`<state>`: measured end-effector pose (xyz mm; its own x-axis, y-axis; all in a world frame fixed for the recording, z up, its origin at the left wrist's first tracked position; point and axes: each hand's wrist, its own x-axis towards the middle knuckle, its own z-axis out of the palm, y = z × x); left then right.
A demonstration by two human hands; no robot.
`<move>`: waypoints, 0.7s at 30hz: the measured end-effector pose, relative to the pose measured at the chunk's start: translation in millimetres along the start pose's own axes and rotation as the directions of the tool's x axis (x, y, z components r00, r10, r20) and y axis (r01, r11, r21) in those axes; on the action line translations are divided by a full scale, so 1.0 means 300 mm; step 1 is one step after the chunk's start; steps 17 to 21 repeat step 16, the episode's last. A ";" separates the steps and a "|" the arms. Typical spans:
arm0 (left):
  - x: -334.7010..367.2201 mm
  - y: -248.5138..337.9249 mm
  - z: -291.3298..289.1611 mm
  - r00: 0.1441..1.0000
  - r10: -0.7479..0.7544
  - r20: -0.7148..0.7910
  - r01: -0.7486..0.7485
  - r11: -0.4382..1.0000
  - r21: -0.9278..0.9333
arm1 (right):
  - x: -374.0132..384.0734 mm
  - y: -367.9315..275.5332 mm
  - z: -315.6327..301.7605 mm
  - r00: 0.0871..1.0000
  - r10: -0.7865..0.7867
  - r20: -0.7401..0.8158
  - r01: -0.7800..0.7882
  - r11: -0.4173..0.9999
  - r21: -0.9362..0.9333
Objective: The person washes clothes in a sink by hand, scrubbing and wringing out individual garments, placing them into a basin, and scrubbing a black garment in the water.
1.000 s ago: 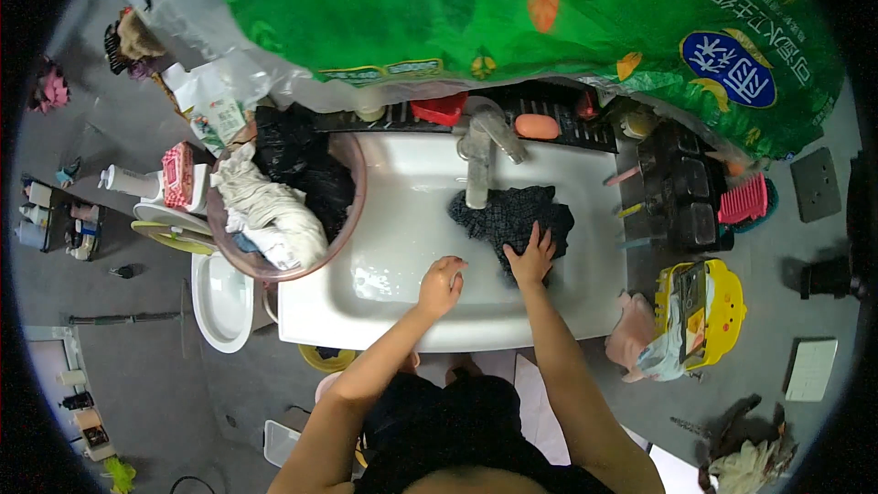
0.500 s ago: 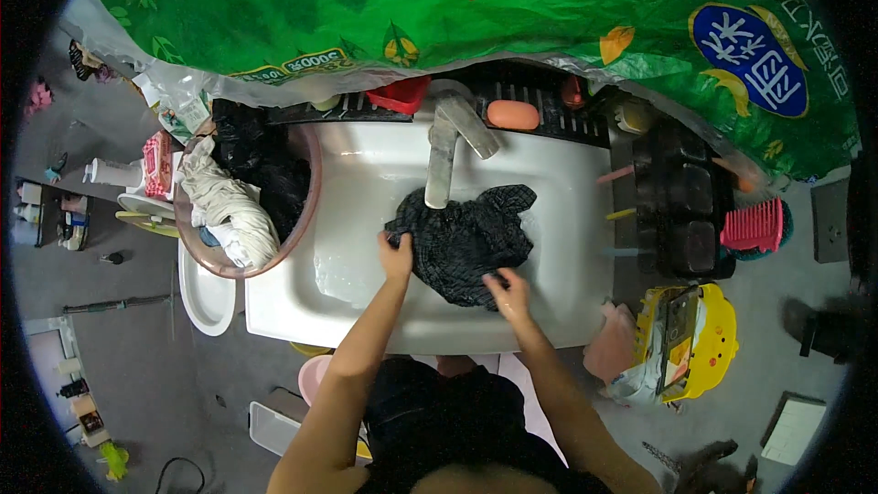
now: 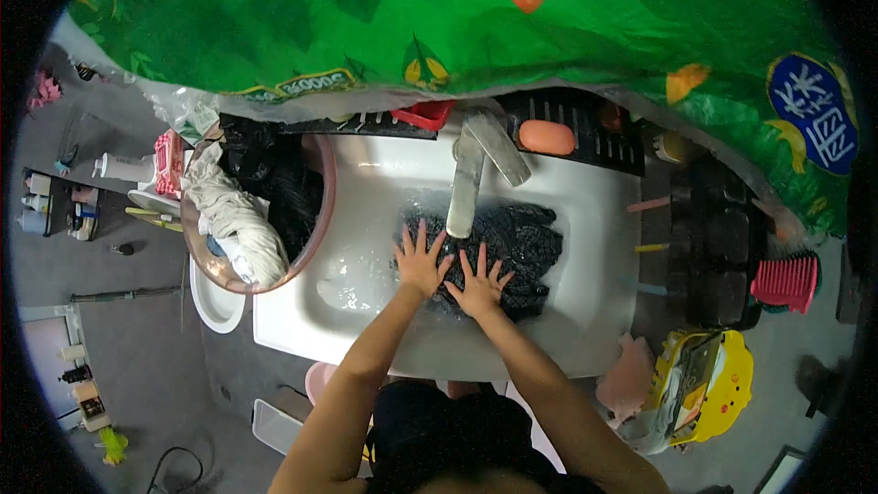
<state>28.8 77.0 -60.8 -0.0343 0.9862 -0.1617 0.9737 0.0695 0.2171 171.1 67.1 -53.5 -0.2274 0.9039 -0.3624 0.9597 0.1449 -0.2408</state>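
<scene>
A wet dark cloth (image 3: 521, 252) with a fine check pattern lies spread in the water of the white sink (image 3: 585, 348), below the metal faucet (image 3: 466, 192). Flat on the cloth's left part rests my left hand (image 3: 421, 265), its fingers spread. My right hand (image 3: 479, 289) presses beside it, likewise with fingers apart, on the cloth's near middle. Neither hand grips the fabric. Bubbles float on the water left of my hands.
On the sink's left corner stands a translucent pink basin (image 3: 326, 220) with white cloth (image 3: 233, 215) and black cloth (image 3: 297, 192). An orange soap bar (image 3: 547, 137) sits on the back ledge. A green package (image 3: 274, 18) hangs overhead; a yellow basket (image 3: 732, 384) is at right.
Both hands have let go of the cloth's edges and moved together, now flat on top. The cloth has sunk lower into the water and spread. The whole view has shifted slightly.
</scene>
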 end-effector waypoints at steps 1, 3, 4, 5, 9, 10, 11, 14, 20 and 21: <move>0.008 -0.005 0.014 0.999 0.016 0.031 -0.017 1.000 0.024 | 0.013 0.007 0.021 1.000 -0.015 -0.020 0.014 0.999 -0.042; 0.033 -0.020 0.037 0.998 0.017 0.053 -0.017 1.000 -0.012 | 0.041 0.022 0.058 0.999 -0.021 -0.043 0.018 0.996 -0.085; 0.045 -0.024 0.039 0.997 0.010 0.073 -0.006 0.999 -0.046 | 0.053 0.019 0.057 0.999 -0.029 -0.029 0.027 0.997 -0.072; 0.078 -0.028 0.036 0.967 -0.038 0.251 0.057 0.996 -0.068 | 0.067 0.015 0.051 0.999 -0.036 -0.017 0.035 0.998 -0.059; 0.116 -0.053 0.081 0.940 0.047 -0.338 -0.086 0.991 -0.099 | 0.146 0.064 0.002 0.992 -0.033 -0.118 0.055 0.980 0.191; 0.115 -0.063 0.088 0.941 0.057 -0.333 -0.096 0.990 -0.101 | 0.165 0.061 -0.055 0.996 0.061 0.062 -0.085 0.837 0.540; 0.111 -0.080 0.079 0.968 -0.147 -0.204 0.039 0.889 -0.456 | 0.158 0.048 -0.101 0.993 0.082 0.084 -0.116 0.780 0.615; 0.057 -0.108 0.081 0.953 -0.297 -0.055 0.068 0.386 -0.920 | 0.088 0.051 -0.073 0.888 -0.062 -0.455 0.263 0.882 0.392; -0.031 -0.156 0.061 0.951 -0.310 -0.020 0.087 0.327 -0.941 | 0.004 0.042 -0.063 0.903 -0.047 -0.428 0.310 0.761 0.570; -0.031 -0.156 0.061 0.951 -0.310 -0.020 0.087 0.327 -0.941 | 0.004 0.042 -0.063 0.903 -0.047 -0.428 0.310 0.761 0.570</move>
